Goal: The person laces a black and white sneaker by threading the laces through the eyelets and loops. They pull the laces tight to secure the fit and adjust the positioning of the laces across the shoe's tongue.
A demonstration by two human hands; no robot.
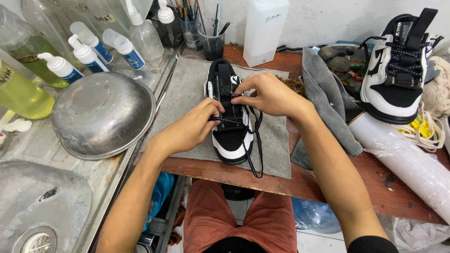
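1. On the grey towel [187, 100], head view: black-and-white sneaker [229, 126] lies toe toward the person, heel away. The towel likely pads the sole and keeps the shoe from sliding on the wooden bench [389, 187].
2. Left hand [190, 129] is closed in a pinch on the black speckled lace [255, 150] at mid-tongue, apparently to hold tension.
3. Right hand [269, 96] is also closed, fingertips gripping the lace higher up near the upper eyelets. Both hands meet over the tongue; the loose lace end trails off the toe toward the bench edge.
4. Right side: matching sneaker [398, 70], laced, is propped on a film-wrapped roll [408, 164], clear of the work spot. Second grey cloth [328, 103] sits between the two.
5. Left side: upturned steel bowl [101, 112] by the sink [42, 206], pump bottles [84, 51] behind it, brush cup [211, 37] at the back, all within reach.
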